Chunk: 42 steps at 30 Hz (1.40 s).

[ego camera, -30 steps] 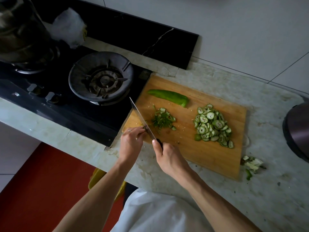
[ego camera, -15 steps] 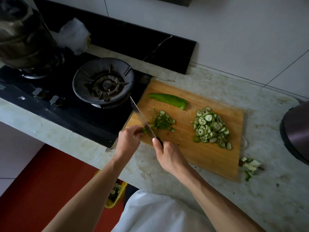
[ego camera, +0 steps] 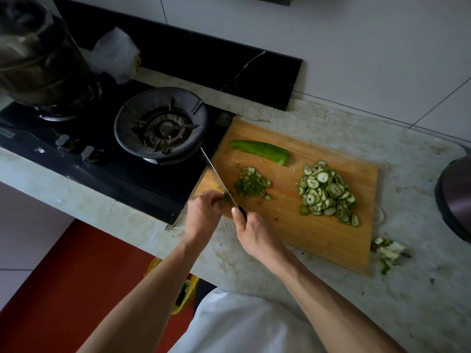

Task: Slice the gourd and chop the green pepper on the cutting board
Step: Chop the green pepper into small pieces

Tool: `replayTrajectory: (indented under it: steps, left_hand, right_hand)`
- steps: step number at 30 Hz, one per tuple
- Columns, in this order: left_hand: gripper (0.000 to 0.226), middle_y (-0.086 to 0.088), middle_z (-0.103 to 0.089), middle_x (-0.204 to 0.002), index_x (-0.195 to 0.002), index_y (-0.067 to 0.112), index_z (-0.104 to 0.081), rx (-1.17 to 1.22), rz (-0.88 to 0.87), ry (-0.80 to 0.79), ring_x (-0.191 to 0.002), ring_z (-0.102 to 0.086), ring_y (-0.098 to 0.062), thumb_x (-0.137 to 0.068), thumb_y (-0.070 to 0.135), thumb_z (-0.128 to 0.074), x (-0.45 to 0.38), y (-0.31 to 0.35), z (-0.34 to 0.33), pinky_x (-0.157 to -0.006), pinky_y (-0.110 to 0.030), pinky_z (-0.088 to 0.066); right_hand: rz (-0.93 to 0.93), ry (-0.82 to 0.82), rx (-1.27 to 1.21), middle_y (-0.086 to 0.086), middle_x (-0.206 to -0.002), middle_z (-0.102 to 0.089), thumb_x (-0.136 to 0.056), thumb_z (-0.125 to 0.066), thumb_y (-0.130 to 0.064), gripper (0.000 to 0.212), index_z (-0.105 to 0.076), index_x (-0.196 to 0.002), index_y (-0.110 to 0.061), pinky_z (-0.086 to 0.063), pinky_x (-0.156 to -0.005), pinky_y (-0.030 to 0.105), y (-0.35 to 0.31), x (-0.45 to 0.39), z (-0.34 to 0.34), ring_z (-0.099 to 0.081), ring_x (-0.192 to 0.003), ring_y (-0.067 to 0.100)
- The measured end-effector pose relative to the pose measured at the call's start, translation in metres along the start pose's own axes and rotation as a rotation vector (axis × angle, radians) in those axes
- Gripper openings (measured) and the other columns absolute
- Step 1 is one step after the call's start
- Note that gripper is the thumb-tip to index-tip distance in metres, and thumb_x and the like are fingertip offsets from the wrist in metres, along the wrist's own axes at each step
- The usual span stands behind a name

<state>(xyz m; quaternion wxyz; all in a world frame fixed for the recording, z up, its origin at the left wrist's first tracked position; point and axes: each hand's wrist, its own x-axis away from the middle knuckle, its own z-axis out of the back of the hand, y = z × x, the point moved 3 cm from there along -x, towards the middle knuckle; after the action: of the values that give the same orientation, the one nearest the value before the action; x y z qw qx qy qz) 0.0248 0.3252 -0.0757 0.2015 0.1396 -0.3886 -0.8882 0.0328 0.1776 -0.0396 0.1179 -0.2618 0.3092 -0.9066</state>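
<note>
A wooden cutting board (ego camera: pixel 318 233) lies on the marble counter. On its right half sits a heap of gourd slices (ego camera: pixel 327 191). A green pepper half (ego camera: pixel 260 151) lies near the board's far edge, and a small pile of chopped pepper (ego camera: pixel 251 184) sits left of centre. My right hand (ego camera: pixel 251 229) grips the black handle of a knife (ego camera: pixel 219 180), blade pointing away over the board's left edge. My left hand (ego camera: pixel 204 211) pinches a small bit of pepper right against the blade at the board's near-left corner.
A black gas stove (ego camera: pixel 107 159) with a burner ring (ego camera: pixel 161 127) lies directly left of the board, a steel pot (ego camera: pixel 38 54) on its far burner. Vegetable scraps (ego camera: pixel 388 250) lie right of the board. A dark round appliance (ego camera: pixel 456 197) stands at the right edge.
Both hands and the knife stay at the board's near-left corner with only small shifts. The camera has tilted a little, so the scene sits lower in the frame.
</note>
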Motion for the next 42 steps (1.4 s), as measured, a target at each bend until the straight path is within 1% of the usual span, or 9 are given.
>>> replayTrajectory:
  steps: [4,7,10,13,18,24,28,34,42]
  left_hand:
    - [0.02,-0.004,-0.075,-0.09,-0.094,0.007,-0.08,0.002,-0.041,0.057,-0.079,-0.067,-0.015,-0.082,-0.005,-0.07,0.008,0.0,-0.001,-0.077,-0.019,-0.052]
    - [0.018,-0.005,-0.075,-0.092,-0.097,0.007,-0.079,0.017,-0.013,0.085,-0.081,-0.065,-0.012,-0.083,-0.001,-0.073,0.01,0.0,0.001,-0.079,-0.012,-0.047]
    - [0.017,-0.005,-0.076,-0.092,-0.098,0.009,-0.08,0.015,0.023,0.077,-0.083,-0.066,-0.016,-0.084,0.002,-0.074,0.009,-0.002,0.0,-0.081,-0.027,-0.054]
    - [0.016,-0.006,-0.076,-0.092,-0.098,0.009,-0.08,-0.001,0.036,0.072,-0.084,-0.067,-0.019,-0.084,0.002,-0.074,0.009,-0.002,0.001,-0.08,-0.03,-0.054]
    - [0.018,-0.007,-0.075,-0.089,-0.094,0.006,-0.08,-0.023,0.016,0.064,-0.083,-0.066,-0.021,-0.082,-0.003,-0.072,0.01,-0.002,-0.001,-0.08,-0.031,-0.054]
    - [0.021,-0.011,-0.074,-0.089,-0.091,0.003,-0.08,-0.036,0.009,0.052,-0.08,-0.067,-0.023,-0.078,-0.008,-0.067,0.008,-0.005,-0.004,-0.079,-0.029,-0.053]
    - [0.019,-0.01,-0.075,-0.09,-0.094,0.004,-0.08,-0.042,-0.009,0.048,-0.081,-0.067,-0.023,-0.081,-0.006,-0.069,0.009,-0.004,-0.004,-0.078,-0.035,-0.057]
    - [0.024,-0.009,-0.074,-0.094,-0.099,0.004,-0.079,-0.025,0.005,0.079,-0.086,-0.066,-0.024,-0.082,-0.007,-0.066,0.013,-0.001,-0.002,-0.081,-0.035,-0.055]
    - [0.021,-0.005,-0.074,-0.087,-0.094,0.008,-0.078,0.017,0.139,0.07,-0.081,-0.066,-0.02,-0.084,-0.004,-0.064,0.011,-0.001,-0.002,-0.078,-0.037,-0.057]
  right_hand:
    - [-0.021,-0.001,-0.034,-0.001,-0.059,-0.054,-0.102,-0.028,-0.056,0.058,-0.052,-0.07,-0.015,-0.031,-0.041,0.027,0.006,0.001,0.002,-0.05,-0.049,0.015]
    - [0.01,0.003,-0.043,-0.002,-0.056,-0.053,-0.103,-0.031,-0.054,0.056,-0.048,-0.064,-0.017,-0.029,-0.04,0.024,0.008,0.01,0.004,-0.048,-0.046,0.014]
    - [0.031,0.004,-0.048,-0.003,-0.056,-0.052,-0.102,-0.032,-0.054,0.054,-0.049,-0.066,-0.018,-0.029,-0.04,0.023,0.009,0.014,0.006,-0.048,-0.047,0.014]
    - [0.026,-0.009,-0.032,-0.001,-0.061,-0.055,-0.102,-0.031,-0.055,0.052,-0.048,-0.068,-0.019,-0.035,-0.048,0.03,0.008,0.014,0.005,-0.052,-0.055,0.018]
    - [0.028,-0.013,0.002,0.001,-0.065,-0.058,-0.102,-0.03,-0.055,0.053,-0.051,-0.073,-0.016,-0.037,-0.053,0.031,0.007,0.012,0.005,-0.056,-0.061,0.022]
    - [0.034,0.005,0.019,0.002,-0.065,-0.058,-0.102,-0.03,-0.055,0.055,-0.054,-0.078,-0.012,-0.034,-0.051,0.03,0.002,0.002,-0.001,-0.056,-0.059,0.025]
    - [0.019,0.009,0.029,0.005,-0.07,-0.062,-0.101,-0.028,-0.058,0.059,-0.058,-0.083,-0.011,-0.037,-0.052,0.031,0.002,-0.004,-0.004,-0.061,-0.063,0.026]
    - [0.046,-0.011,-0.01,-0.005,-0.057,-0.051,-0.102,-0.032,-0.054,0.051,-0.048,-0.067,-0.02,-0.031,-0.042,0.024,0.008,0.007,0.002,-0.047,-0.047,0.01]
    - [0.05,-0.016,0.013,-0.006,-0.057,-0.05,-0.103,-0.032,-0.053,0.052,-0.045,-0.065,-0.02,-0.029,-0.041,0.024,0.007,0.01,0.006,-0.045,-0.046,0.009]
